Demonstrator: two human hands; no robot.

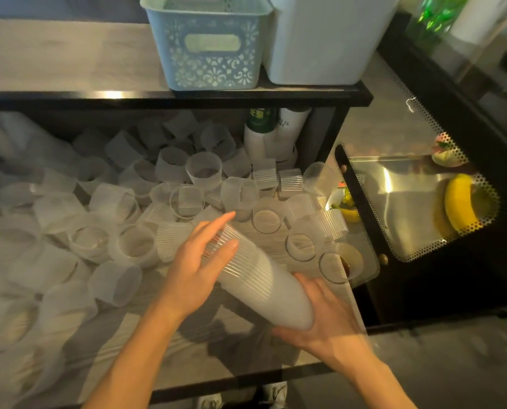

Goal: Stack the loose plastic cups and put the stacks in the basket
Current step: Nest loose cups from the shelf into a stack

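A long stack of clear ribbed plastic cups (261, 278) lies slanted between my two hands above the lower shelf. My right hand (323, 317) cups its closed bottom end. My left hand (199, 261) rests flat against its upper side near the open mouth, fingers stretched out. Several loose cups (134, 246) lie scattered over the lower shelf, some upright, some on their sides. The light blue basket (208, 51) with a cut-out flower pattern stands on the upper shelf at the back.
A white bin (320, 39) stands right of the basket. Two paper cup stacks (264, 140) lean in the shelf's back right corner. A glass display case (408, 208) with a banana (459, 202) stands to the right. The upper shelf's black edge (157, 97) overhangs the cups.
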